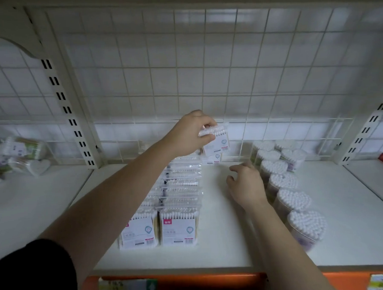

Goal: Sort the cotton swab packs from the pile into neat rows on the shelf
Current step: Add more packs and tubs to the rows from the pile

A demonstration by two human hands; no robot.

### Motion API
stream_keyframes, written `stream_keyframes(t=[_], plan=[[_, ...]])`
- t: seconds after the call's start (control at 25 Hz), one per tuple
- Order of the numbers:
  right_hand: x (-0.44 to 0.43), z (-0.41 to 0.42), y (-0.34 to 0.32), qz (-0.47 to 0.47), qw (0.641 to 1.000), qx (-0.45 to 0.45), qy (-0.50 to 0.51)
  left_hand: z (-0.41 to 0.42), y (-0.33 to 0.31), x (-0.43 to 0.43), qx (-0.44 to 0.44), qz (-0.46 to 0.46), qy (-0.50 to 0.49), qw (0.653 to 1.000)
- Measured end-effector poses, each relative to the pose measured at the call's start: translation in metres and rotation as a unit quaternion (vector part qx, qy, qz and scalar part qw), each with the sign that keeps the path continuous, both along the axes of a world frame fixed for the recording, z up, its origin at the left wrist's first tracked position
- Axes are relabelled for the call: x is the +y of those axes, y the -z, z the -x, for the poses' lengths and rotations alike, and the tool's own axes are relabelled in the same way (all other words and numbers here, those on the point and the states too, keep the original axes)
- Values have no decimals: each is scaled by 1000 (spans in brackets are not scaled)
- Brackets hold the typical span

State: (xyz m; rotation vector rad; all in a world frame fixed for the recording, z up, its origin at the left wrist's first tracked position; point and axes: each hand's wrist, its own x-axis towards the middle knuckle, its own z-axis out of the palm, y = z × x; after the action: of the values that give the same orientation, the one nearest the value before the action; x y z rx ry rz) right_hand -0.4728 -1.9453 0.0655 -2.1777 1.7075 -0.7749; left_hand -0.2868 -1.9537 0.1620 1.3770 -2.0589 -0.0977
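Left hand (189, 135): I pinch one cotton swab pack (216, 141) by its top edge, thumb below and fingers over the swab heads, just right of the frame's centre. Holding it by the top lets the pack hang upright with its label facing me, which is how it should stand.

Held pack: it is raised above the far end of the rows, close to the wire grid back (204, 77). Another pack (211, 160) shows partly beneath it.

Rows of packs (179, 189): two files run from lower centre up towards the grid. The packs stand upright one behind another with labels to the front, so each new one goes in at the back.

Right hand (246, 186): it holds nothing and the fingers are loosely spread, right of centre over the bare strip of shelf (224, 231). I judge it waits there to steady or square things. Whether it touches the board or the tubs I cannot tell.

Heart-shaped tubs (293, 199): they stand in a line down the right side, just beside my right hand, and bound the free strip.

Loose heap (18, 154): mixed swab goods lie at the left edge, on the neighbouring bay.

Next, as I judge: lower the pack behind the last one, in line with it.
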Motion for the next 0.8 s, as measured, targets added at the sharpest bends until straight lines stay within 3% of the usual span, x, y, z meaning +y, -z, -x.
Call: stream_keyframes(t=[0.28, 0.48, 0.8], plan=[[3, -1, 20, -22, 998, 62, -14, 8, 16, -23, -83, -104, -18, 991], [-3, -1, 29, -21, 998, 54, -12, 17, 27, -35, -210, -133, -71, 966], [-2, -1, 27, -22, 999, 46, -13, 18, 23, -44, -191, -117, -102, 969]])
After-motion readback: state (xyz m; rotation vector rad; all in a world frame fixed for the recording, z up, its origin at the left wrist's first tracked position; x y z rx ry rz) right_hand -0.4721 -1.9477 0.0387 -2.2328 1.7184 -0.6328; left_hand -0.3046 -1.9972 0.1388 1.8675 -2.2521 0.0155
